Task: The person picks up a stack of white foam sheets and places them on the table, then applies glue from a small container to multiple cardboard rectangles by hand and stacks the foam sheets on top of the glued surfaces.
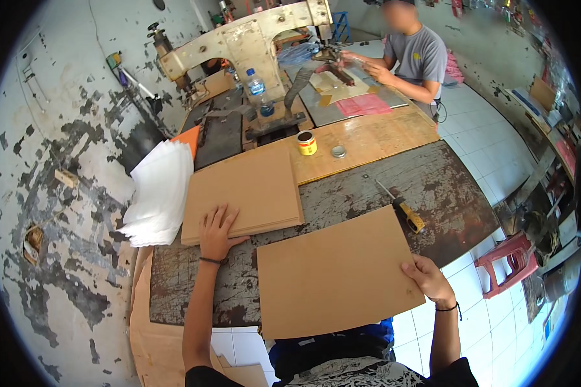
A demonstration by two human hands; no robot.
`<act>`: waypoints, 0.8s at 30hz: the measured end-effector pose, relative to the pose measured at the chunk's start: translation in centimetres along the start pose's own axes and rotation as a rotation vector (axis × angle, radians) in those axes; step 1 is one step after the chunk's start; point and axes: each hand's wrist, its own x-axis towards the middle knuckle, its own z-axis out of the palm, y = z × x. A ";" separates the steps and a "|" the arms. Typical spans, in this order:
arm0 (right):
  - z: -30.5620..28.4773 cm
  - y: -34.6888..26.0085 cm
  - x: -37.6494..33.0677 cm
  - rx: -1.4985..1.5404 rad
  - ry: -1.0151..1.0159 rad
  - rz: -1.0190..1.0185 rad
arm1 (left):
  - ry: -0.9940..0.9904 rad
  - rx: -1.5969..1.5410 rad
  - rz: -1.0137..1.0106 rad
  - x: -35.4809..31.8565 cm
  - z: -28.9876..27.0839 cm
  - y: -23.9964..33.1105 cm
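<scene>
My left hand [218,231] lies with spread fingers on the near left part of a stack of brown cardboard sheets [252,184]. In my right hand [429,278] is the right edge of a brown cardboard sheet [336,274], gripped with the thumb on top. This sheet overhangs the near edge of the worn dark table [342,206]. Just beyond its far right corner lies a screwdriver [407,213] with a yellow and black handle. Fingers under the held sheet are hidden.
White sheets [158,193] are piled left of the cardboard stack. A small yellow jar [307,143] and its lid [338,151] sit behind it. Farther back stand a water bottle [257,90] and a large sewing machine [239,45]. A person [410,58] works at the far side; a red stool [507,264] is at right.
</scene>
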 end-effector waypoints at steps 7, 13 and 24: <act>-0.5 1.6 1.2 -0.315 0.024 0.018 | 0.008 0.016 -0.028 0.4 0.3 -0.5; 1.4 -0.9 1.2 -0.542 0.094 0.042 | 0.021 0.017 -0.053 1.3 1.4 -0.6; 3.9 -1.3 2.3 -0.647 0.223 -0.002 | -0.053 0.081 -0.153 2.7 0.8 0.5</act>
